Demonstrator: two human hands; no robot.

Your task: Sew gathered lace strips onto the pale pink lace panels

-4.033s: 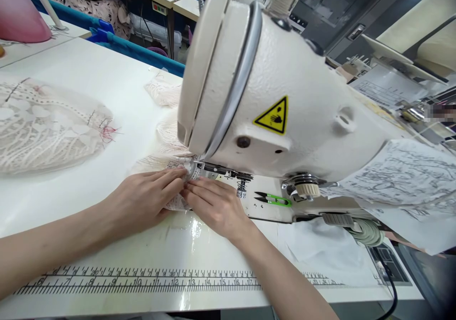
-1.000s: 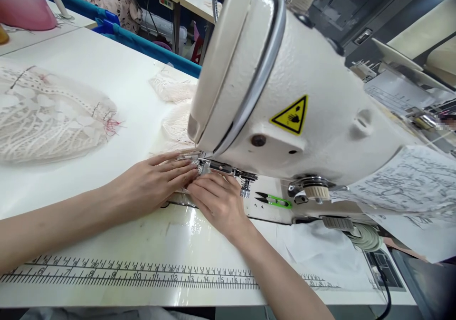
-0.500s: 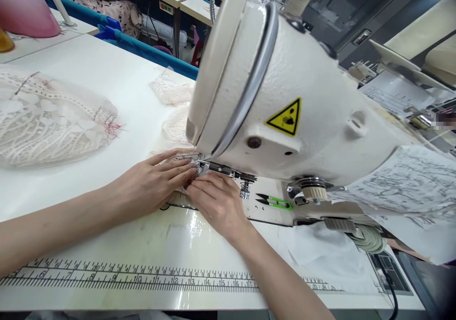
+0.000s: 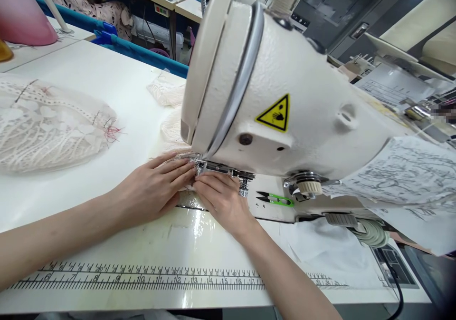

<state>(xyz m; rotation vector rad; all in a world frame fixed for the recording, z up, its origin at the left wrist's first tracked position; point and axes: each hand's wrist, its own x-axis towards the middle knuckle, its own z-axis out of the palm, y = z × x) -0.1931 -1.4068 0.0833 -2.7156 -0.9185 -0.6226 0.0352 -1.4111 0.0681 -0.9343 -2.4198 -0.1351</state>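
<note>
Pale, openwork lace (image 4: 174, 139) lies rumpled on the glossy white table (image 4: 142, 244), running in beneath the cream sewing machine head (image 4: 313, 96), whose enamel is pebbled and rounded. The left hand (image 4: 153, 187) rests palm down over it, fingers straight and slightly parted, clasping nothing. The right hand (image 4: 226, 198) arches just beside, fingertips at the metal presser foot (image 4: 199, 168); whether they pinch the lace cannot be told. On the left, a limp, scalloped lace piece (image 4: 60, 130) shows dark stitches and a tuft of red threads. Slim thread snips (image 4: 270, 198) with a green plastic handle lie right of the hands, near soft white cloth (image 4: 331, 248). A printed ruler scale (image 4: 158, 279) runs along the near edge.

Four seconds ago, lace showed on the near side of the bunched fingers; now a shiny plate (image 4: 190, 201) shows there, and the left fingers lie flatter. The snips remain in place.
</note>
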